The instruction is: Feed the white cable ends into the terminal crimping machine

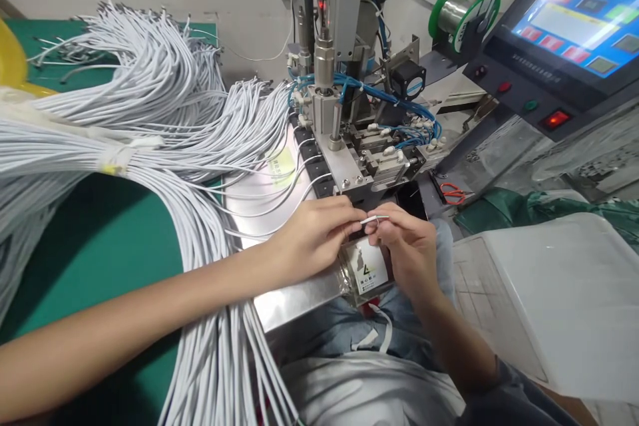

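Note:
Between my two hands, in front of the machine, is the end of a thin white cable (370, 219). My left hand (319, 233) pinches it from the left, fingertips together. From the right, my right hand (402, 239) grips the tip with thumb and fingers; the tip itself is partly hidden. Just below the hands sits a small clear-covered box with a white label (368, 267). Several white cables run from the big bundle (200, 226) into the black slotted holder (312, 153) at the machine's left edge.
The soldering-type machine (344, 93) with blue air hoses stands ahead. A wire spool (454, 13) and a lit touch screen (584, 10) are at upper right. Orange-handled scissors (452, 194) lie right of the machine, near a white bin (554, 299). A green mat (134, 239) lies left.

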`<state>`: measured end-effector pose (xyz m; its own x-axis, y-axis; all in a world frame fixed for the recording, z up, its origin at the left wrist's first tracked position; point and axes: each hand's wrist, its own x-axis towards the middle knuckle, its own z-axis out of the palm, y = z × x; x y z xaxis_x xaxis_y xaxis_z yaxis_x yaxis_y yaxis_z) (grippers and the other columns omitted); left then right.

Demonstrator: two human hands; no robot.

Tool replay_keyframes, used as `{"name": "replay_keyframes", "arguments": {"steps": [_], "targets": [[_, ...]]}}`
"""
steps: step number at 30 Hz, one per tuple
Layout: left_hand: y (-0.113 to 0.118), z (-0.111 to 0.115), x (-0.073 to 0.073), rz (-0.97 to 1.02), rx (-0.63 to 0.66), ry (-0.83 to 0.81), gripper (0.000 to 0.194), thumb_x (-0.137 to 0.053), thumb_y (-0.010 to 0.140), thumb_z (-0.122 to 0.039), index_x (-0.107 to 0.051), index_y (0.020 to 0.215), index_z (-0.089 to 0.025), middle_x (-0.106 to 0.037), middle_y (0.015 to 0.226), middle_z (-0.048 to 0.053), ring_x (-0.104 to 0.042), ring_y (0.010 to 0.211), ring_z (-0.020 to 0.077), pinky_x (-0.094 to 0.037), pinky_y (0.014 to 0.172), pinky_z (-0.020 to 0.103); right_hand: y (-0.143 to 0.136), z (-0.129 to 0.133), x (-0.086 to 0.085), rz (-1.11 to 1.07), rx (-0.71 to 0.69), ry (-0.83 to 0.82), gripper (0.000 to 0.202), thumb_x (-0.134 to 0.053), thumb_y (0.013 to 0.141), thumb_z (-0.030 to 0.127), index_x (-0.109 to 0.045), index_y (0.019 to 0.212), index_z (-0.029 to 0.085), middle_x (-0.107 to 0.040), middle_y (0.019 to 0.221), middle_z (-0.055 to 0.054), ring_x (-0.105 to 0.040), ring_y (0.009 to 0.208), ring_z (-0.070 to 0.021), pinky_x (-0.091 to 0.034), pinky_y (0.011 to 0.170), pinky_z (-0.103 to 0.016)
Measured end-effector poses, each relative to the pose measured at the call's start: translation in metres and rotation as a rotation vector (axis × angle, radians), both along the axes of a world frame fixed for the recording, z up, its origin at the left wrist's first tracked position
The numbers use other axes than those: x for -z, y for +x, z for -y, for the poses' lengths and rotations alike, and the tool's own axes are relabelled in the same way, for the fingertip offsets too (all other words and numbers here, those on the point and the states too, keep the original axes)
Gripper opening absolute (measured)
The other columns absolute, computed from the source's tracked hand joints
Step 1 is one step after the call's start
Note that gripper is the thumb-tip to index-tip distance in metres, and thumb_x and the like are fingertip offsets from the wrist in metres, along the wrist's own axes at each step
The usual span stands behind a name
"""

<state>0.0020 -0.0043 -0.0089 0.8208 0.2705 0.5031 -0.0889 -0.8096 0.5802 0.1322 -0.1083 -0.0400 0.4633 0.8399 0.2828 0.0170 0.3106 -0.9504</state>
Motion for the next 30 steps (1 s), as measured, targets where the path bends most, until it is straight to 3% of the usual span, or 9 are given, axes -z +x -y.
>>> {"name": "replay_keyframes", "arguments": {"steps": [8,14,17,22,26,28,30], "targets": [[-0.001,0.001,0.007,-0.015,0.056,0.068,0.021,-0.04,0.089,-0.013,-0.061,0.09,-0.012,-0.052,0.069,0.003,-0.05,0.064,0.0096,-0.041,0.056,0.019,0.006,-0.001,-0.009,0.236,0.079,-0.054,0.009,-0.063,0.075,0.022,-0.069,0.07,0.018,-0.061,0.066,-0.002,-0.053,0.06,-0.0116,-0.039,0.049,-0.023],[-0.002,0.001,0.012,-0.097,-0.028,0.272,0.022,-0.04,0.09,-0.016,-0.06,0.097,-0.011,-0.057,0.077,0.005,-0.052,0.064,0.0096,-0.042,0.055,0.019,0.019,0.001,-0.015,0.373,0.015,-0.234,0.017,-0.062,0.077,0.028,-0.069,0.069,0.016,-0.05,0.054,0.002,-0.04,0.048,-0.0082,-0.034,0.046,-0.023],[-0.002,0.002,0.012,-0.089,-0.089,0.351,0.023,-0.039,0.091,-0.017,-0.06,0.099,-0.012,-0.058,0.077,0.006,-0.052,0.063,0.01,-0.042,0.054,0.02,0.019,-0.002,-0.014,0.438,0.064,-0.213,0.019,-0.061,0.077,0.029,-0.069,0.065,0.016,-0.046,0.051,0.003,-0.04,0.049,-0.0093,-0.037,0.05,-0.025],[-0.002,0.002,0.006,-0.024,-0.074,0.068,0.021,-0.045,0.09,-0.02,-0.065,0.091,-0.012,-0.058,0.067,0.003,-0.053,0.061,0.0089,-0.042,0.056,0.018,0.008,-0.008,-0.004,0.312,0.152,-0.109,0.016,-0.063,0.075,0.029,-0.071,0.066,0.018,-0.046,0.05,0.003,-0.037,0.048,-0.0097,-0.035,0.048,-0.025],[0.0,0.0,0.002,-0.059,-0.011,-0.124,0.021,-0.046,0.09,-0.019,-0.066,0.086,-0.013,-0.06,0.066,0.001,-0.054,0.059,0.008,-0.042,0.057,0.017,0.008,-0.009,0.001,0.176,0.084,-0.097,0.014,-0.065,0.074,0.029,-0.072,0.069,0.019,-0.051,0.054,0.002,-0.04,0.051,-0.01,-0.035,0.049,-0.025],[0.0,-0.004,0.002,-0.064,0.023,-0.107,0.023,-0.044,0.09,-0.018,-0.066,0.087,-0.012,-0.06,0.066,0.002,-0.054,0.06,0.0085,-0.042,0.058,0.018,0.014,-0.008,0.0,0.129,-0.011,-0.121,0.014,-0.065,0.073,0.03,-0.072,0.069,0.018,-0.055,0.058,0.0,-0.042,0.052,-0.0102,-0.034,0.048,-0.024],[0.0,-0.007,0.002,-0.081,0.042,0.009,0.026,-0.04,0.091,-0.017,-0.065,0.089,-0.011,-0.059,0.068,0.004,-0.053,0.061,0.0098,-0.042,0.057,0.019,0.021,-0.008,-0.005,0.142,-0.083,-0.187,0.015,-0.066,0.071,0.031,-0.071,0.067,0.017,-0.055,0.057,0.0,-0.041,0.051,-0.0098,-0.032,0.045,-0.023]]}}
